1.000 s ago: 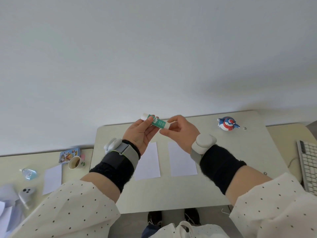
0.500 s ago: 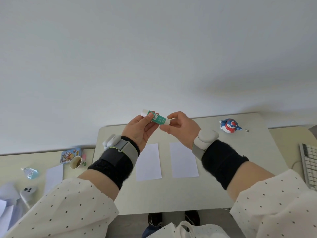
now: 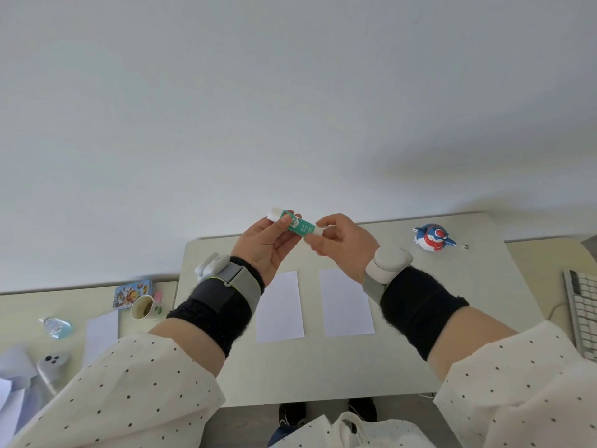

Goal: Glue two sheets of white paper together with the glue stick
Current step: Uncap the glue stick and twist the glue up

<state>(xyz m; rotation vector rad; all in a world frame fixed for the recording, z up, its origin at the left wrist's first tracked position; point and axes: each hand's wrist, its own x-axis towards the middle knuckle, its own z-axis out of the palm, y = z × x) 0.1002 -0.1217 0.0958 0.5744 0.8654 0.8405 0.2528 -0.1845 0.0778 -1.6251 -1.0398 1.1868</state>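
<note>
I hold a green glue stick [image 3: 298,225] with white ends up in the air, above the far part of the table. My left hand [image 3: 268,250] grips its green body between thumb and fingers. My right hand [image 3: 342,245] pinches its white right end. Below my hands two sheets of white paper lie flat side by side on the pale table [image 3: 323,370]: the left sheet [image 3: 280,310] and the right sheet [image 3: 347,305], with a narrow gap between them.
A red, white and blue toy figure [image 3: 433,237] stands at the table's far right. A keyboard [image 3: 583,312] lies at the right edge. On the left desk are a paper cup [image 3: 143,307], a colourful box [image 3: 132,292], a paper slip [image 3: 101,334] and a small bottle [image 3: 56,326].
Both hands and the glue stick have risen a little in view, staying together. The papers lie as before.
</note>
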